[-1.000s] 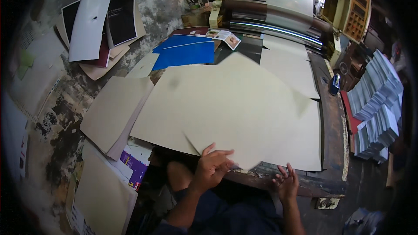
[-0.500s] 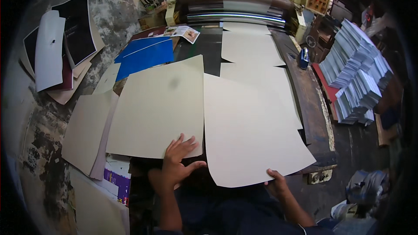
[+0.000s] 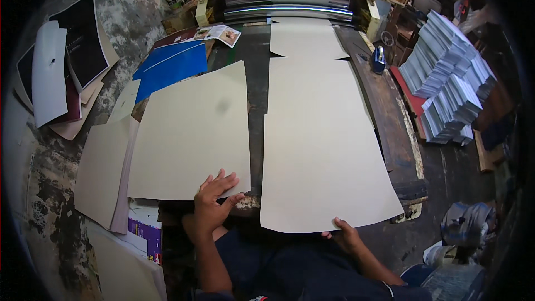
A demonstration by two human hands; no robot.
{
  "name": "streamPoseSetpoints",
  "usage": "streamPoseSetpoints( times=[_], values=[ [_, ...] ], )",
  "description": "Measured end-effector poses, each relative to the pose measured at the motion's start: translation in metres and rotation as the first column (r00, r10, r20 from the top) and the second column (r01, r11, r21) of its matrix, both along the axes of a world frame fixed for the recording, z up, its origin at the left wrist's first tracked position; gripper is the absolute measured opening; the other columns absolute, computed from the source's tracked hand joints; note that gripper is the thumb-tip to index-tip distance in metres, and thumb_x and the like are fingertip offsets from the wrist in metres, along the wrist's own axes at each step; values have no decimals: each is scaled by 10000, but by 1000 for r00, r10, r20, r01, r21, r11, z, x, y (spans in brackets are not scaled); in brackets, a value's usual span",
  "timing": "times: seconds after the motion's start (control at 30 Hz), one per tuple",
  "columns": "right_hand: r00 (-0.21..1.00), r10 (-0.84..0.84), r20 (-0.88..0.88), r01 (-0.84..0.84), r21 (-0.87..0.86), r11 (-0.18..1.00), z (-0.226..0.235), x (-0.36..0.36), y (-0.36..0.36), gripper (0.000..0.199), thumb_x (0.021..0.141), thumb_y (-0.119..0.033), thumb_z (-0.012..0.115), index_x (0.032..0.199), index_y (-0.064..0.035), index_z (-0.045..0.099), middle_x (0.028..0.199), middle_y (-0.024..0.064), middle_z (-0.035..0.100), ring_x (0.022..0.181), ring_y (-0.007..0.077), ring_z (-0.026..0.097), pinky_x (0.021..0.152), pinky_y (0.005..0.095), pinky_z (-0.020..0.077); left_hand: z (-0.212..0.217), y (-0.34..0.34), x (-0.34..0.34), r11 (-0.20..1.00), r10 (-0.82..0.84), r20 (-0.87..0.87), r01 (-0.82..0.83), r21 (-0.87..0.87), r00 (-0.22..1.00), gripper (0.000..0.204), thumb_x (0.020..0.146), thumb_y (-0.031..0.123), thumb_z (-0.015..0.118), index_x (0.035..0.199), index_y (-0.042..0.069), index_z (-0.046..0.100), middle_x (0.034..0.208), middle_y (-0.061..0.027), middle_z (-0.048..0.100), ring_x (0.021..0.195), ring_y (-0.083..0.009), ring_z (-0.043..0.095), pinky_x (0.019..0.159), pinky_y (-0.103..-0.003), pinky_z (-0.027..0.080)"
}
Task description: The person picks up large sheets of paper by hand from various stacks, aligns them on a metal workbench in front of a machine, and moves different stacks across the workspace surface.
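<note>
My right hand [image 3: 347, 236] pinches the near edge of a large cream paper sheet [image 3: 326, 173], thumb on top and fingers below. That sheet's far part lies over a row of similar sheets [image 3: 309, 81] running up to the rollers. My left hand [image 3: 216, 192] rests with spread fingers on the near right corner of a stack of cream sheets [image 3: 189, 128]. A dark smudge marks the top of this stack. A narrow dark gap separates the stack from the held sheet.
A machine with wide metal rollers [image 3: 290, 12] stands at the far end. Blue sheets [image 3: 173, 69] and a printed leaflet [image 3: 223, 34] lie beyond the stack. Tall piles of white paper [image 3: 446, 72] stand right, near a small blue object [image 3: 378, 60]. More cream sheets [image 3: 103, 170] lean left.
The held sheet has turned straighter and lines up with the row, its left edge now apart from the stack. The row has shifted toward the rollers. My view has moved slightly.
</note>
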State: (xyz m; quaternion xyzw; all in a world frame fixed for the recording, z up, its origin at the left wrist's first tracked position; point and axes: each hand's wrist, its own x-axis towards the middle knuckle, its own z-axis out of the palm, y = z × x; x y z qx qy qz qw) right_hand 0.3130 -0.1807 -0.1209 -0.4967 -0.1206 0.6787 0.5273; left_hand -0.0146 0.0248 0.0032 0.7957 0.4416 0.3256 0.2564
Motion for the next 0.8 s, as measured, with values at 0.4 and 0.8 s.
streamPoseSetpoints(
  times=[0.4,0.8],
  values=[
    [999,33,-38,-33,-1,999,-1,0,5,469,962,-379,504,1212,18,488,1014,171,625,901,256,628,763,373,468,3,1,2,997,50,93,-45,-55,994,330,915,351,636,1050,57,704,1102,-96,700,1199,-296,582,1080,-474,347],
    [973,-195,-121,206,87,975,-27,12,71,510,997,-472,392,1207,-13,464,1021,175,643,802,205,590,800,401,484,15,-9,28,764,644,623,-328,-556,444,324,1003,253,505,973,-25,669,790,-119,659,742,-242,601,984,-404,436]
  ],
)
